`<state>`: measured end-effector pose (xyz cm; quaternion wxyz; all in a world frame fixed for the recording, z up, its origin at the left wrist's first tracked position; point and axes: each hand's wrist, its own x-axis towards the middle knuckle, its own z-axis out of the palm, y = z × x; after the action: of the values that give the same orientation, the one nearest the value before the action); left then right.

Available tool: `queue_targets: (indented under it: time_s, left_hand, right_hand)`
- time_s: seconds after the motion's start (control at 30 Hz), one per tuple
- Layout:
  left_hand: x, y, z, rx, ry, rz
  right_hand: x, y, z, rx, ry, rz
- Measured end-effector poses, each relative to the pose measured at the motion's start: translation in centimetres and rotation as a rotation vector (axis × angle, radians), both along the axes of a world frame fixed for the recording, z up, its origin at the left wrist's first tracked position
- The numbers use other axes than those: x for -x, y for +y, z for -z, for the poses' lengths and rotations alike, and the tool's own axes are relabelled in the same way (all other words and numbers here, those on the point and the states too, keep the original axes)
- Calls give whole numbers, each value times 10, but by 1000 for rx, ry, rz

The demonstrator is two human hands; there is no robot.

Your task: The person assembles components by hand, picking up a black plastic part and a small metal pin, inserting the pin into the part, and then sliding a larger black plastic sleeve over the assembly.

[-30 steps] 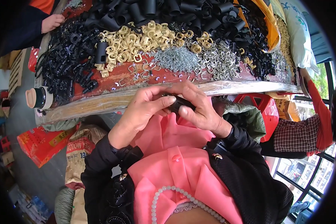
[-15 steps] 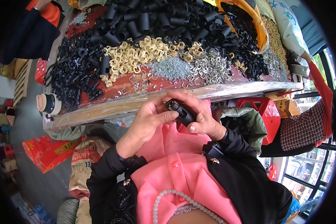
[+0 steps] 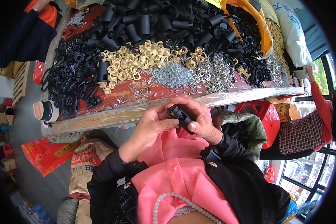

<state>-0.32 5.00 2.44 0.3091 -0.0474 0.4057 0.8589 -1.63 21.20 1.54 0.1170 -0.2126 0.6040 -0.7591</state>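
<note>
Between my two hands, just off the table's near edge, I hold a black plastic tube (image 3: 181,118) with a slot in its side, tilted. My left hand (image 3: 152,125) is closed on its left side, with the thumb pressed near the slot. Around its right side wrap the fingers of my right hand (image 3: 202,121), the thumb by the lower end. Beyond, on the red tabletop (image 3: 119,94), lie heaps of cream plastic clips (image 3: 127,63), small silvery springs (image 3: 171,74), bent metal clips (image 3: 214,76), small black parts (image 3: 72,71) and larger black tubes (image 3: 145,25).
A jar with a pale lid (image 3: 46,111) stands at the table's left corner. An open green sack (image 3: 255,130) and a red stool (image 3: 267,115) are at my right. Bags, one red (image 3: 44,155), sit on the left floor. Other people work at left (image 3: 26,37) and right (image 3: 302,130).
The tube has turned slightly in my hands, which keep their hold. My view has shifted a little. The person at right has an arm reaching up to the table's end.
</note>
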Motion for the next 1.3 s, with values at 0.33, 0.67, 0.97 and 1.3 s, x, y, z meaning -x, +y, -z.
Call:
queue_targets:
  time_s: [0.33,0.67,0.97,1.3]
  left_hand:
    - [0,-2,4,76,-5,-40]
    - [5,13,-17,247,274,-201]
    - [15,17,-14,64,303,31]
    - [23,18,-7,137,315,26]
  right_hand:
    - [-1,3,-4,34,-53,-40]
    - [-27,-6,-14,84,-18,-150]
    - [-23,-9,-16,76,-101,-208]
    - [-4,-14,3,109,-132,-240]
